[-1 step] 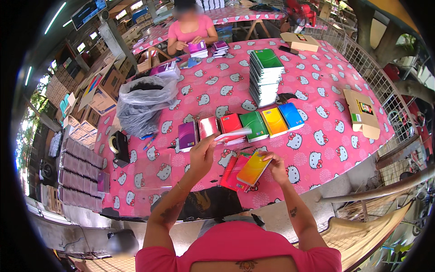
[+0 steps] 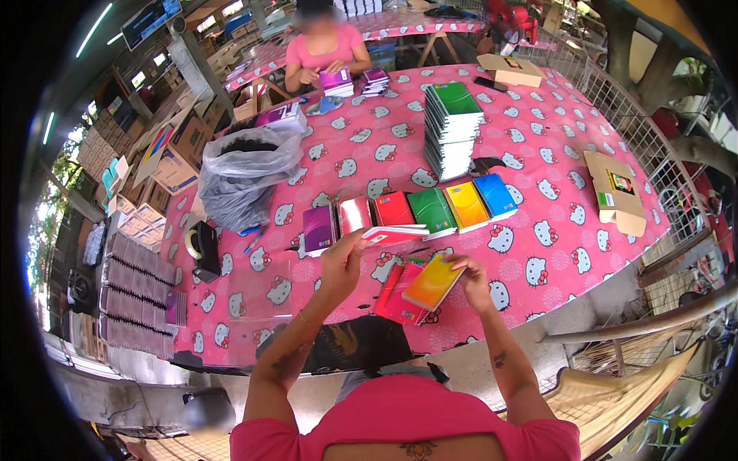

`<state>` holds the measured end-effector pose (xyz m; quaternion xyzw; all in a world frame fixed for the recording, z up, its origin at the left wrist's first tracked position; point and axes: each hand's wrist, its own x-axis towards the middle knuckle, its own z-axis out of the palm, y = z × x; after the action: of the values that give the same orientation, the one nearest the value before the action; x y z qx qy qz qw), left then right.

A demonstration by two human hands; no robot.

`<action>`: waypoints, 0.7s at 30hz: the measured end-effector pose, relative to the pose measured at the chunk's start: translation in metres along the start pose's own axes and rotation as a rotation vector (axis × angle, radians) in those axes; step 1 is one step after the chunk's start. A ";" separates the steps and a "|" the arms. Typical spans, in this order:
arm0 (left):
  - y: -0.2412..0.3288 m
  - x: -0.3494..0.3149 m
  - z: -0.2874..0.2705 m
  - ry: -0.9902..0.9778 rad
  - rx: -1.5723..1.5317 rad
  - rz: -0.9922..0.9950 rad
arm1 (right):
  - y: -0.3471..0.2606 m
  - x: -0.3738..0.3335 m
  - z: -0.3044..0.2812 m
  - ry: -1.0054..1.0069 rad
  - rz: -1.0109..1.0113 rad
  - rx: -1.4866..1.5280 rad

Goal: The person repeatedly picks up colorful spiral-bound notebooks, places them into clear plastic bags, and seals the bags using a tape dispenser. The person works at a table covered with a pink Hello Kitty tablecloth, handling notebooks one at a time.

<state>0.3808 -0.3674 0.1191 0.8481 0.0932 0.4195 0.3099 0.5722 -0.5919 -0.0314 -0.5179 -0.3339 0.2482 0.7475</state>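
My left hand [image 2: 344,260] grips a small red-covered notebook [image 2: 393,233], tilted so that its white page edges show, just in front of a row of notebook stacks. Pinched at its corner by my right hand [image 2: 472,278] is a yellow-orange spiral notebook [image 2: 433,283]. It lies over a fanned pair of red and pink notebooks [image 2: 397,298] on the table. The row behind runs from a purple stack [image 2: 316,229] through pink, red [image 2: 393,209], green [image 2: 430,213] and yellow [image 2: 466,206] to a blue stack [image 2: 494,195].
A tall pile of green-topped spiral notebooks [image 2: 453,127] stands behind the row. To the left are a plastic bag [image 2: 250,177], a tape dispenser [image 2: 201,250] and piled notebooks [image 2: 137,300]. An open carton [image 2: 613,192] lies right. Across the table a person [image 2: 327,54] handles purple notebooks.
The notebook in my left hand has tipped so more of its red cover shows. My right hand has shifted slightly, with the yellow notebook tilting a little.
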 end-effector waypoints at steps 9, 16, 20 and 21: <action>-0.067 -0.003 0.067 -0.111 0.278 0.262 | -0.035 0.033 -0.018 0.307 -0.078 0.060; -0.076 0.003 0.072 -0.304 0.214 0.015 | -0.014 0.001 0.001 0.176 -0.113 -0.026; -0.024 -0.006 0.045 -0.302 0.192 0.365 | 0.015 -0.011 0.009 -0.065 -0.131 -0.544; -0.017 -0.028 0.040 -0.356 0.198 0.485 | 0.022 -0.009 0.007 -0.098 -0.144 -0.652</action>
<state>0.3958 -0.3838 0.0725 0.9318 -0.1269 0.3151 0.1282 0.5606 -0.5861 -0.0524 -0.6922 -0.4670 0.0995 0.5412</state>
